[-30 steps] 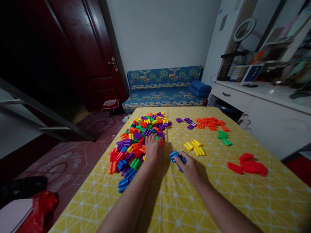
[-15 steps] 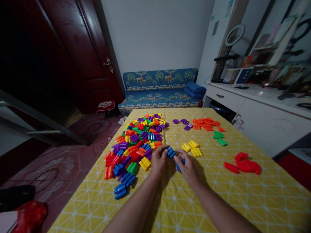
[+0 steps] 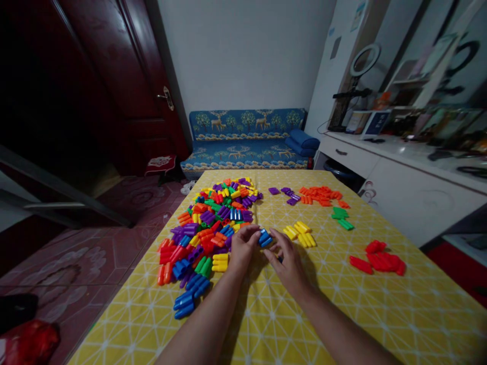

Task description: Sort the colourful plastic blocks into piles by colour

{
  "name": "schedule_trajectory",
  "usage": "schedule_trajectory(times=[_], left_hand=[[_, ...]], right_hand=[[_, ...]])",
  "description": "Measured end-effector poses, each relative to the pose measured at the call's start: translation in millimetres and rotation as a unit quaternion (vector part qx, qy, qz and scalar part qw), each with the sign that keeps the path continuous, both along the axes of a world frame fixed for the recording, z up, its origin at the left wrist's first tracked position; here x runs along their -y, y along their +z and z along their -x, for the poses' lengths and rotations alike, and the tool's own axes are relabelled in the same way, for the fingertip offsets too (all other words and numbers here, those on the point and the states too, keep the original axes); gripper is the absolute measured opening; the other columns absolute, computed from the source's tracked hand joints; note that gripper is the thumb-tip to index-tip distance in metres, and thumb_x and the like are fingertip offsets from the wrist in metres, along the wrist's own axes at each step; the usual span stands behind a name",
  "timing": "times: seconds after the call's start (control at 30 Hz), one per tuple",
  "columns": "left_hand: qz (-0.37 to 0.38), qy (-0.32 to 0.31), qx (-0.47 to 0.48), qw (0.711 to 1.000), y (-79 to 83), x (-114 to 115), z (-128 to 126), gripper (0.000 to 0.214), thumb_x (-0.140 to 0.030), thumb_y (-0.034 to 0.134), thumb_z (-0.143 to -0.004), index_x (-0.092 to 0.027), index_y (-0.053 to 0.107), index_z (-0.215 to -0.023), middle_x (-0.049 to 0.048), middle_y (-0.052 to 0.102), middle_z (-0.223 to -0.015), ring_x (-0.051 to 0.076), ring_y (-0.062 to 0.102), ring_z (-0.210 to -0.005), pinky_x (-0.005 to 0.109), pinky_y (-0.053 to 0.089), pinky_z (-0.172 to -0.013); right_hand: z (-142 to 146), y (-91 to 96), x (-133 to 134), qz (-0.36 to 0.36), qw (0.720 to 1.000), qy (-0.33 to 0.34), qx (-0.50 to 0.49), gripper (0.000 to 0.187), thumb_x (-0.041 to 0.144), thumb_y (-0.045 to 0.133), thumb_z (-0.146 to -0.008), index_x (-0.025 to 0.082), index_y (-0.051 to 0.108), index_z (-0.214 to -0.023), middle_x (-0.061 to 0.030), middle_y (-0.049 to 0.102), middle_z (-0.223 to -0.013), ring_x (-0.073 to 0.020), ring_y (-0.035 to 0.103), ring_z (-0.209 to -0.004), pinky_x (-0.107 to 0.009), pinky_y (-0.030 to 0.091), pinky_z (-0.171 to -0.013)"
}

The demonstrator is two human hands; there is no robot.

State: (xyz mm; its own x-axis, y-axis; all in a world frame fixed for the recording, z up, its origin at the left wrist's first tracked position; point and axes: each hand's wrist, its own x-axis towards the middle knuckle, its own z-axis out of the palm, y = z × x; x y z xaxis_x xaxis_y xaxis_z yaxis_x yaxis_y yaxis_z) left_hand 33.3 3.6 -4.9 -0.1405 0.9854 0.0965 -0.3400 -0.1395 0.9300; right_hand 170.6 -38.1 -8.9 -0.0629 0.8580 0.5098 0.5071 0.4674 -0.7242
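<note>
A blue plastic building block made of joined tubes (image 3: 265,238) is pinched between the thumb and fingertips of my left hand (image 3: 242,249). My right hand (image 3: 287,257) is just right of that block, its thumb and index finger parted and the fingertips close to the block's edge. A sliver of a second blue block (image 3: 280,259) shows below my right hand; most of it is hidden, and whether it rests on the table cannot be made out. Left of my hands spreads a large mixed pile of coloured tube blocks (image 3: 207,237).
On the yellow patterned tablecloth (image 3: 266,324) lie colour groups: yellow blocks (image 3: 301,234), red blocks (image 3: 384,261), green blocks (image 3: 342,217), orange blocks (image 3: 321,194) and purple blocks (image 3: 289,195). A blue sofa (image 3: 243,152) stands beyond the table, a white dresser (image 3: 411,177) at the right.
My right hand's thumb and fingers have parted and moved slightly toward the block in my left hand. The blue block beneath the right hand is now more hidden. The view has shifted slightly.
</note>
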Motion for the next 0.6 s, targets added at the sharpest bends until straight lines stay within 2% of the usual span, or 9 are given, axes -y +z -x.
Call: schedule_trajectory(times=[0.1, 0.2, 0.33, 0.43, 0.53, 0.6], left_hand=[[0.005, -0.049, -0.015, 0.999, 1.8, 3.2, -2.4, 0.036, -0.034, 0.086, -0.057, -0.013, 0.071, -0.081, 0.0051, 0.072, -0.077, 0.016, 0.067, -0.067, 0.028, 0.053, -0.068], [0.011, -0.072, -0.027, 0.997, 1.7, 4.8, -2.8, 0.036, -0.034, 0.087, -0.056, -0.013, 0.072, -0.081, 0.005, 0.072, -0.076, 0.015, 0.066, -0.064, 0.026, 0.052, -0.064], [0.005, -0.082, -0.036, 0.996, 1.0, 5.0, -2.5, 0.033, -0.034, 0.086, -0.057, -0.014, 0.071, -0.079, 0.0044, 0.072, -0.074, 0.014, 0.064, -0.063, 0.024, 0.05, -0.062], [-0.011, -0.091, -0.055, 0.994, 1.7, 5.5, -3.5, 0.029, -0.038, 0.082, -0.064, -0.014, 0.071, -0.076, 0.0014, 0.067, -0.064, 0.011, 0.058, -0.055, 0.021, 0.046, -0.057], [-0.016, -0.088, -0.072, 0.993, 1.5, 5.8, -4.9, 0.028, -0.04, 0.077, -0.07, -0.013, 0.07, -0.074, -0.0015, 0.06, -0.056, 0.009, 0.052, -0.05, 0.02, 0.041, -0.052], [-0.01, -0.064, -0.068, 0.996, 0.2, 5.1, -5.0, 0.028, -0.039, 0.076, -0.07, -0.014, 0.07, -0.078, -0.0007, 0.062, -0.059, 0.01, 0.054, -0.053, 0.021, 0.042, -0.054]], right_hand=[[-0.3, 1.6, -0.7, 0.012, 1.0, 0.016, 0.002, 0.042, 0.026, 0.054, -0.09, 0.027, 0.053, -0.132, -0.0077, 0.063, -0.122, -0.0212, 0.063, -0.11, -0.034, 0.054, -0.089], [-0.6, 4.1, -0.5, 0.006, 1.0, 0.013, -0.014, 0.036, 0.025, 0.055, -0.089, 0.027, 0.059, -0.125, -0.007, 0.067, -0.117, -0.0214, 0.063, -0.11, -0.036, 0.053, -0.095], [-1.7, 3.9, -0.5, -0.003, 0.999, -0.002, -0.042, 0.031, 0.026, 0.058, -0.086, 0.026, 0.063, -0.117, -0.0066, 0.069, -0.113, -0.0209, 0.065, -0.106, -0.035, 0.054, -0.093], [-3.9, 1.2, -1.5, 0.012, 0.998, -0.008, -0.054, 0.029, 0.027, 0.057, -0.087, 0.025, 0.064, -0.114, -0.007, 0.069, -0.113, -0.0212, 0.065, -0.106, -0.036, 0.053, -0.093], [-7.0, -3.0, -3.6, 0.034, 0.998, -0.017, -0.054, 0.031, 0.03, 0.056, -0.088, 0.024, 0.063, -0.117, -0.0079, 0.069, -0.115, -0.0222, 0.065, -0.105, -0.038, 0.053, -0.093], [-8.7, -5.3, -4.4, 0.053, 0.997, -0.025, -0.042, 0.034, 0.031, 0.055, -0.089, 0.025, 0.061, -0.122, -0.008, 0.069, -0.118, -0.0227, 0.065, -0.107, -0.039, 0.053, -0.093]])
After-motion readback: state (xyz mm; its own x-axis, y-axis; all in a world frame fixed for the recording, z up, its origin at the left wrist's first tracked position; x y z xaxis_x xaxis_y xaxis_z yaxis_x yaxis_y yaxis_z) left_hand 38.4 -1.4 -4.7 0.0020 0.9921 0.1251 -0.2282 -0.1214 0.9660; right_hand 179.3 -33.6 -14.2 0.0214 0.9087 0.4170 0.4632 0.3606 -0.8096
